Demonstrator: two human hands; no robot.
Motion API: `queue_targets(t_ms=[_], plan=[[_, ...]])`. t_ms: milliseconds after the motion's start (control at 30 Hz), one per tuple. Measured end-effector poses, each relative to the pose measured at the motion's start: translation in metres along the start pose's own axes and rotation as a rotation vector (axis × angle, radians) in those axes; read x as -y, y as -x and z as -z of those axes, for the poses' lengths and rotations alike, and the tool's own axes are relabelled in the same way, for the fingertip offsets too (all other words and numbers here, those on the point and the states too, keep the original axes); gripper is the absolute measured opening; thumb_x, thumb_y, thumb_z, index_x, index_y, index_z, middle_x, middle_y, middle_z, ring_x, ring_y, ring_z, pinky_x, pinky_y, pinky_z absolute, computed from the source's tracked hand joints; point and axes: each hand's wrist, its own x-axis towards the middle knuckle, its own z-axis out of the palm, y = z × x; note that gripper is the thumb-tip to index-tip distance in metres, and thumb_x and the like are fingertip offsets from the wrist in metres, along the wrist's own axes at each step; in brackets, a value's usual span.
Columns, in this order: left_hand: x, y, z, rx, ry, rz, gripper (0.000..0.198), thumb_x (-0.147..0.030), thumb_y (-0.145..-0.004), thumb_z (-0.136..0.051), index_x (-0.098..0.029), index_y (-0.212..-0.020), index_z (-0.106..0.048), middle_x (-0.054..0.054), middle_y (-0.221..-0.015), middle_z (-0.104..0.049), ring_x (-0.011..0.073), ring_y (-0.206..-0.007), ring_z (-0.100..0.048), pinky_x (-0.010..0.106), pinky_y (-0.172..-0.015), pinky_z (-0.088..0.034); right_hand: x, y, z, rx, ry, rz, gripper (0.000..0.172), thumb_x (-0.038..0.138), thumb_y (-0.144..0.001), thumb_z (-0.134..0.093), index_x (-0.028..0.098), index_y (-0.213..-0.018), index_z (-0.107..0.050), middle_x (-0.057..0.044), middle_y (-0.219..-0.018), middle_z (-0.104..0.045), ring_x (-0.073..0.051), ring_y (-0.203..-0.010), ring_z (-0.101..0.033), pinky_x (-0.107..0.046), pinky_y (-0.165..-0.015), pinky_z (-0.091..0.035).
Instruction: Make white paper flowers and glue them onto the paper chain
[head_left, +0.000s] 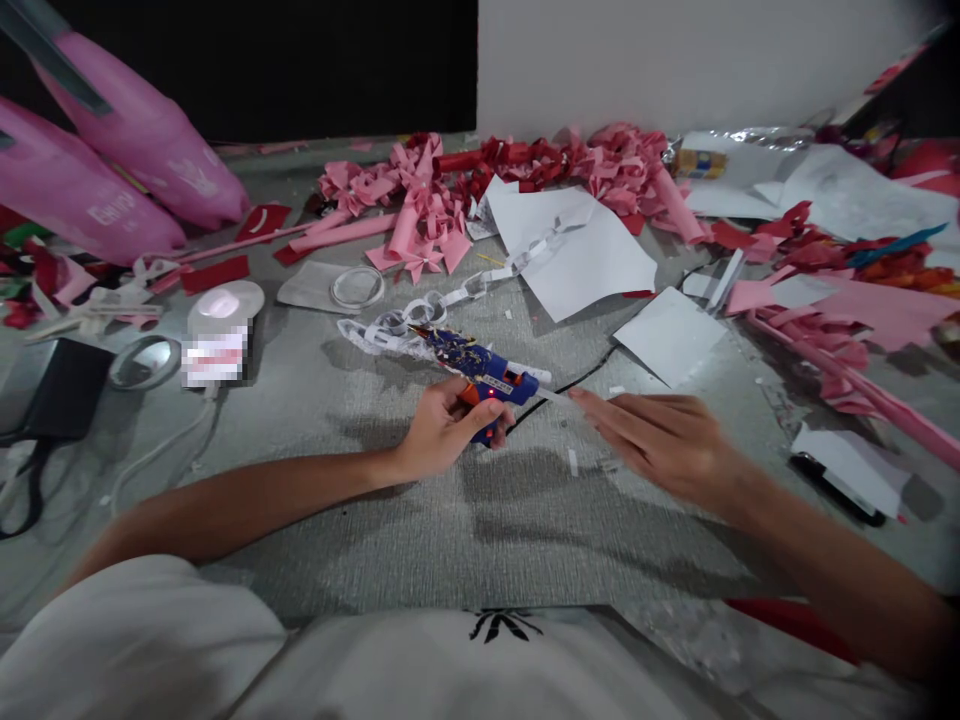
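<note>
My left hand [444, 428] is closed round the orange-triggered handle of a blue glue gun [480, 372], whose nozzle points up and left toward a chain of white paper rings [420, 315]. A clear glue stick [553, 394] juts from the back of the gun. My right hand [660, 435] reaches in from the right with fingers held straight and together, the fingertips touching the end of that stick. The gun's black cord [577, 382] runs off to the right over the grey mat.
Pink and red folded paper bows [427, 215] are heaped along the far edge. White sheets [581, 250] lie beyond the gun. Tape rolls [358, 287], a white round device [223, 305] and a black case [64, 390] sit at the left, pink bags [112, 170] behind them.
</note>
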Motion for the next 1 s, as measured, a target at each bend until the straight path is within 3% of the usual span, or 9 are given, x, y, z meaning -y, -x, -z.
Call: queue_targets(t_ms=[233,533,733,933,1000], plan=[[-0.002,-0.002,-0.001,-0.017,-0.01,0.064,0.034,-0.043,-0.09,-0.081,-0.011,-0.083,-0.068,0.007,-0.079,-0.077,0.015,-0.057,-0.072,0.028,-0.053,-0.062,0.008,-0.008,-0.008,-0.048,-0.075,-0.077,0.034,0.012,-0.102,-0.065,0.018,-0.135,-0.063,-0.001,-0.089,-0.081,-0.013,-0.061,-0.07,-0.028,-0.059,-0.054],[-0.004,0.0,-0.001,0.033,-0.091,0.094,0.035,-0.044,-0.09,-0.081,-0.011,-0.083,-0.073,0.007,-0.076,-0.077,0.0154,-0.058,-0.073,0.026,-0.056,-0.06,0.014,-0.005,-0.017,-0.056,-0.157,-0.126,0.028,0.014,-0.103,-0.063,0.019,-0.13,-0.065,-0.003,-0.093,-0.082,-0.013,-0.066,-0.074,-0.027,-0.063,-0.057],[-0.003,0.0,-0.002,0.035,-0.087,0.109,0.041,-0.049,-0.089,-0.081,-0.01,-0.082,-0.073,0.008,-0.074,-0.076,0.0162,-0.057,-0.072,0.027,-0.055,-0.06,0.015,-0.005,-0.019,-0.081,-0.146,-0.109,0.033,0.013,-0.101,-0.064,0.02,-0.133,-0.067,-0.004,-0.098,-0.084,-0.015,-0.069,-0.076,-0.028,-0.064,-0.061],[-0.003,0.0,-0.003,0.025,-0.099,0.093,0.038,-0.048,-0.089,-0.081,-0.011,-0.081,-0.074,0.008,-0.077,-0.077,0.0145,-0.057,-0.071,0.026,-0.057,-0.06,0.022,-0.014,-0.014,-0.029,-0.43,-0.381,0.02,0.018,-0.105,-0.058,0.019,-0.117,-0.074,0.0,-0.082,-0.081,-0.011,-0.057,-0.072,-0.022,-0.055,-0.057],[-0.003,0.001,-0.003,0.021,-0.131,0.083,0.035,-0.045,-0.089,-0.082,-0.012,-0.082,-0.074,0.008,-0.077,-0.077,0.0143,-0.059,-0.071,0.026,-0.059,-0.06,0.025,-0.014,-0.015,-0.034,-0.434,-0.384,0.018,0.018,-0.105,-0.057,0.019,-0.115,-0.073,0.0,-0.083,-0.081,-0.011,-0.058,-0.072,-0.022,-0.056,-0.057]])
